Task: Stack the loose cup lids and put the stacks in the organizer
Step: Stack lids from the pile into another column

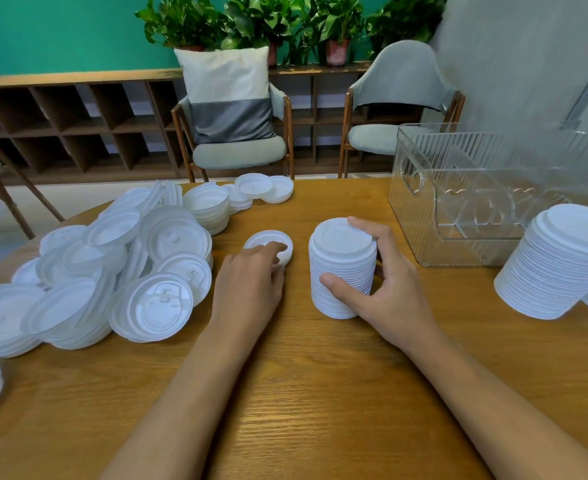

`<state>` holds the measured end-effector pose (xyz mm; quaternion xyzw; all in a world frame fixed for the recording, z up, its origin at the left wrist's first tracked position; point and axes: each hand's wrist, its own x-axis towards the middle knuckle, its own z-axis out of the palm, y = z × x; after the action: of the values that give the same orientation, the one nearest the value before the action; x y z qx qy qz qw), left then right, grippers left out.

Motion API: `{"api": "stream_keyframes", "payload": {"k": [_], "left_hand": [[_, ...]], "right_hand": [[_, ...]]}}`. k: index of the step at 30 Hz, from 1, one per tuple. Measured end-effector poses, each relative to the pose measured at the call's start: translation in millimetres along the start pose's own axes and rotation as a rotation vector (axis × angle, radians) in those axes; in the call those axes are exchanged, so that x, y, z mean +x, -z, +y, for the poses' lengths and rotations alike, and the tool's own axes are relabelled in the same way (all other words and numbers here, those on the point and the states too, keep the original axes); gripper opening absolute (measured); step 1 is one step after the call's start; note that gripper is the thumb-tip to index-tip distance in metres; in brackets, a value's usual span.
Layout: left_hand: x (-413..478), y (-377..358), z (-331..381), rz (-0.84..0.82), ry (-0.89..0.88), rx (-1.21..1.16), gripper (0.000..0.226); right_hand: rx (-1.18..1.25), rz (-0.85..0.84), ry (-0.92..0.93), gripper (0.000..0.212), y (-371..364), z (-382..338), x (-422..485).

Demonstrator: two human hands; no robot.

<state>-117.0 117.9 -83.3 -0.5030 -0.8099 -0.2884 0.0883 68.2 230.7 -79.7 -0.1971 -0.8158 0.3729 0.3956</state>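
A tall stack of small white lids (341, 268) stands upright in the middle of the wooden table (313, 375). My right hand (382, 282) grips this stack, thumb on its near side and fingers curled over its top and far side. Just left of it lies a single small white lid (266, 242). My left hand (251, 282) pinches this lid at its near edge. A clear plastic organizer (465, 188) stands at the back right. A pile of loose larger translucent lids (112, 271) covers the left of the table.
A wider stack of white lids (559, 268) leans at the right edge, in front of the organizer. More small lids (251, 192) lie at the table's far edge. Two chairs (237, 133) and a low shelf stand behind the table.
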Motion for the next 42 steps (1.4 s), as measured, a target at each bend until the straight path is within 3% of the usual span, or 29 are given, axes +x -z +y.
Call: {"api": "stream_keyframes", "payload": {"k": [12,20,26,32,36,42], "left_hand": [[3.1,0.3,-1.6,-0.045,0.057,-0.054,0.036],[2.9,1.9,-3.1,0.057,0.032,-0.106,0.027],[1.2,15.5,14.1,0.29,0.067,-0.439,0.024],[3.1,30.0,23.9,0.445,0.299,-0.783,0.018],[5.6,37.0,29.5,0.368,0.435,-1.111,0.02],[2.5,30.5,35.7,0.2,0.408,-1.096,0.023]], "right_hand": [[-0.019,-0.004,-0.01,0.073,-0.1,0.1,0.2],[-0.013,-0.012,-0.016,0.073,0.3,-0.6,0.3],[-0.008,0.026,0.014,0.07,0.2,0.6,1.3],[0.016,0.041,0.014,0.068,-0.3,0.1,0.9],[0.019,0.022,0.005,0.073,0.3,-0.7,1.5],[0.011,0.007,0.036,0.082,-0.1,-5.2,0.2]]}}
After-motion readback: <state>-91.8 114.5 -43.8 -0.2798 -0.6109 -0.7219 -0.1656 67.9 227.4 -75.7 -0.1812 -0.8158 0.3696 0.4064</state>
